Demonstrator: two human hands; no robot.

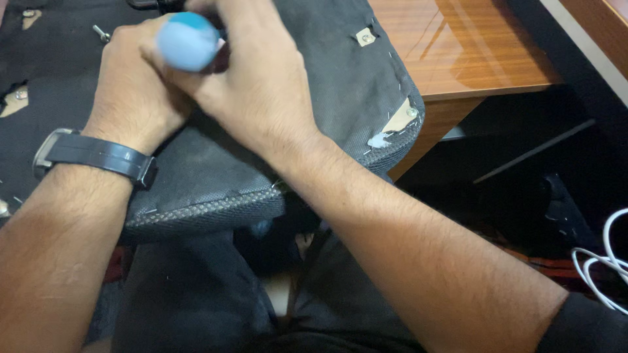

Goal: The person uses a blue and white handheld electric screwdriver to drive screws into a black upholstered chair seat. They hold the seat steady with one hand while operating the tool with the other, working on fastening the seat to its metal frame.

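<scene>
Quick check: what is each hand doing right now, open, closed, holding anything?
Left hand: closed around the blue-capped tool handle.
Right hand: closed over the same handle, above the upturned seat cushion.

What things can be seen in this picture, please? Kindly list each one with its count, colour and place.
seat cushion: one, dark grey fabric, upside down, partly on the desk, under both hands
tool handle: one, light blue, rounded end, between the hands
screws: a few, silver, on the cushion's underside
desk: one, glossy brown wood, upper right
cable: one, white, looped, lower right
wristwatch: one, dark grey, on the left wrist
trousers: dark grey, bottom centre
left hand: gripping the tool handle
right hand: closed over the handle and the left hand
</scene>
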